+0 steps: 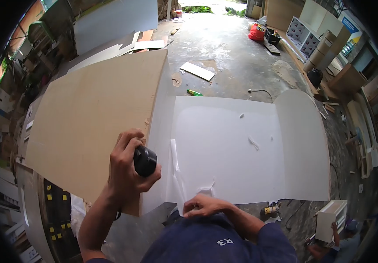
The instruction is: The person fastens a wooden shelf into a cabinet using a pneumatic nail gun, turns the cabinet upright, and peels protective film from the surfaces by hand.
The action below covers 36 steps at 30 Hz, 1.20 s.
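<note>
My left hand [125, 160] is wrapped around a black round-topped tool [146, 161]; its lower part is hidden, so its exact kind cannot be told. It is held at the edge of a large tan panel [92, 105], which joins a white upright side [160, 109]. My right hand [204, 205] has its fingers closed on the near end of a thin white strip [176, 175]. The strip runs along the inner corner of a white panel [228, 149]. A few white scraps [253, 143] lie on that panel. At its right rises a curved white side panel [303, 149].
Beyond the panels, a white board [197, 71] and a green bottle [194, 93] lie on the concrete floor, with a cable [261, 91] nearby. At bottom right, another person [347, 241] is beside a small white cabinet [330, 219]. Stacked boards line both sides.
</note>
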{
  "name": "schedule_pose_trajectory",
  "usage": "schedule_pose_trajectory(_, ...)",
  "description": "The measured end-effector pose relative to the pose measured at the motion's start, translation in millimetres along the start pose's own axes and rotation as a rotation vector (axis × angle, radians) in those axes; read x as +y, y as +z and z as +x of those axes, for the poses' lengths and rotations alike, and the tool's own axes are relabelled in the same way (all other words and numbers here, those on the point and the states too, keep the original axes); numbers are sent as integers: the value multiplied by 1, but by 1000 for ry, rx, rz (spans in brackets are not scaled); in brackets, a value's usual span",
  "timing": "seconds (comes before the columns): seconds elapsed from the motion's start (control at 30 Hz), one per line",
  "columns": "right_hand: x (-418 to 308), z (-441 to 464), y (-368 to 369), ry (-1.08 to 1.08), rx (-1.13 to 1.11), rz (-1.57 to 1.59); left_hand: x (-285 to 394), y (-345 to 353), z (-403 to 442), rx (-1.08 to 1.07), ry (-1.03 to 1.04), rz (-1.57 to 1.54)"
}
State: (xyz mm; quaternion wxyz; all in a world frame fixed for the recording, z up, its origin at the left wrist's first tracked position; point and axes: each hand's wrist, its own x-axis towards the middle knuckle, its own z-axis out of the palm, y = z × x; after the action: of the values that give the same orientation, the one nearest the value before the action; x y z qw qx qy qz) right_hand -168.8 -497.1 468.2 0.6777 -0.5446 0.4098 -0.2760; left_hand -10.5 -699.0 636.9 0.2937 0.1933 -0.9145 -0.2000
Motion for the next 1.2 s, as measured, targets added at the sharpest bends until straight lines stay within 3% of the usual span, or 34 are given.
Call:
schedule_pose_trajectory(0.07,-3,-5,-19,-47,-118,-71,2,-1,0,15,-27,-1)
schedule_pose_trajectory(0.13,12,1,-49,-64,73,-262,3,-1,1,52,-33,18)
schedule_pose_trajectory(0.2,22,24,-81,-249,644,-458,6,-2,-1,118,-76,9)
schedule_pose_trajectory(0.27,18,53,-112,-203,920,-581,9,-4,-3,146,-115,15)
schedule_pose_trajectory(0.53,46,142,-135,-109,906,-977,35,-16,-51,214,-199,124)
schedule_pose_trajectory(0.67,57,162,-136,-207,989,-1050,34,-6,-75,396,-246,108)
schedule_pose_trajectory(0.73,58,160,-131,-234,1000,-1041,35,-4,-77,553,-393,-77)
schedule_pose_trajectory(0.8,54,156,-126,-273,1081,-862,33,-3,-79,614,-420,-72)
schedule_pose_trajectory(0.83,55,152,-121,-404,1086,-812,34,-1,-78,664,-456,-101)
schedule_pose_trajectory(0.93,78,140,-67,-589,1011,-736,30,3,-77,722,-448,-120)
schedule_pose_trajectory(1.07,112,78,67,-717,593,-437,31,2,-76,687,-440,-65)
schedule_pose_trajectory(1.13,109,32,109,-558,214,-316,31,1,-77,677,-441,-62)
schedule_pose_trajectory(1.17,100,14,121,-363,-1,-167,31,1,-76,675,-441,-66)
schedule_pose_trajectory(1.2,90,-2,129,-314,-99,-83,31,1,-77,675,-440,-71)
